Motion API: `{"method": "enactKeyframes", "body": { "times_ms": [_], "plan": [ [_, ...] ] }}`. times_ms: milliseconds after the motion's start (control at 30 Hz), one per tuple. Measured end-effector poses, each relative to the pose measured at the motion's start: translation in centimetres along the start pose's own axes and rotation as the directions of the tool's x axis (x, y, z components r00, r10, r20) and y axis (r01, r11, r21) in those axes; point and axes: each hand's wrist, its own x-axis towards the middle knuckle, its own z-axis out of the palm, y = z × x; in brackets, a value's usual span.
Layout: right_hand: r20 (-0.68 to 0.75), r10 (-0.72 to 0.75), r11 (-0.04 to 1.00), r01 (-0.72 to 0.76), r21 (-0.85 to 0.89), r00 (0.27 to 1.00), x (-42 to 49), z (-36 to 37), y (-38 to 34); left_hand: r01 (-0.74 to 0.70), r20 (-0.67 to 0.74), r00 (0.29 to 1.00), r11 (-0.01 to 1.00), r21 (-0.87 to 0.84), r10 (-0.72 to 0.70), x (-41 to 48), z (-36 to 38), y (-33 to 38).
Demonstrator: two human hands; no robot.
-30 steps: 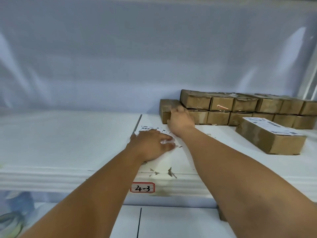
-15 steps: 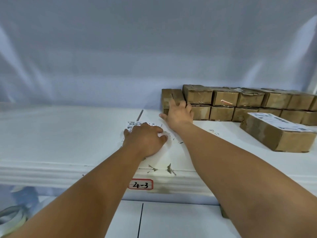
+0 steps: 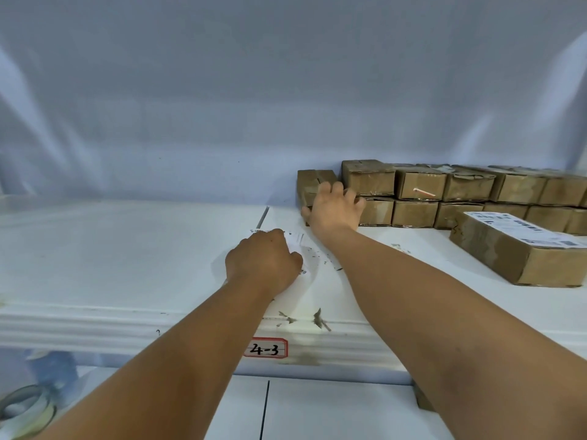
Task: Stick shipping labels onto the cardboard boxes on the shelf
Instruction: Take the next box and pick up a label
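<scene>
On the white shelf (image 3: pixel 127 249) a row of brown cardboard boxes (image 3: pixel 444 192) is stacked two high against the back. My right hand (image 3: pixel 333 208) reaches to the leftmost box (image 3: pixel 309 182), fingers spread and curled over its front, thumb at its lower left corner. My left hand (image 3: pixel 263 262) lies knuckles-up on a white sheet of shipping labels (image 3: pixel 301 246) on the shelf, its fingers curled onto the paper. A larger box (image 3: pixel 521 258) stands apart at the right with a label (image 3: pixel 514 225) stuck on its top.
A red-framed tag reading 4-3 (image 3: pixel 266 348) is on the shelf's front edge, beside scuffed paint. Tape rolls (image 3: pixel 28 411) lie on the lower level at the bottom left. A pale sheet hangs behind the shelf.
My left hand's fingers went from flat to curled on the label sheet. My right hand closed further round the leftmost box.
</scene>
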Motion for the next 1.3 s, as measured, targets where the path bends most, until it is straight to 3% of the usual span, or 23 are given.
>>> {"method": "enactKeyframes", "body": {
  "times_ms": [300, 433, 600, 733, 867, 1033, 1133, 1300],
  "plan": [
    [-0.004, 0.006, 0.981, -0.005, 0.193, 1.000, 0.0, -0.1, 0.2, -0.001, -0.072, 0.997, 1.000, 0.000, 0.001, -0.2, -0.3, 0.6],
    [-0.091, -0.042, 0.990, 0.054, 0.134, 0.995, -0.9, -1.1, 0.3, 0.000, -0.165, 0.986, 1.000, 0.026, 0.004, 0.1, -0.2, 0.4],
    [0.074, 0.015, 0.966, -0.034, 0.256, 0.997, -2.7, -3.1, 1.3, -0.050, -0.171, 0.983, 0.992, 0.118, 0.070, 0.3, 0.0, 0.0],
    [0.060, 0.012, 0.937, -0.032, 0.348, 0.998, -4.9, -5.4, 2.8, -0.065, -0.137, 0.987, 0.988, 0.143, 0.085, 0.3, 0.2, 0.2],
    [0.029, -0.033, 0.945, 0.022, 0.326, 0.999, -7.2, -8.0, 4.7, -0.058, -0.163, 0.984, 0.991, 0.119, 0.077, -0.2, 0.1, 0.1],
    [0.062, -0.105, 0.960, 0.085, 0.266, 0.993, -9.4, -11.0, 7.3, -0.047, -0.320, 0.946, 0.999, 0.009, 0.048, -0.9, -0.7, 0.3],
    [0.071, -0.082, 0.974, 0.065, 0.216, 0.994, -10.4, -12.2, 8.7, -0.163, -0.474, 0.874, 0.984, -0.070, 0.111, -1.5, -1.3, 0.5],
    [0.164, -0.183, 0.966, 0.146, 0.212, 0.969, -11.7, -12.8, 10.5, -0.441, -0.534, 0.791, 0.883, -0.160, 0.298, -2.8, -2.0, 4.2]
  ]
}}
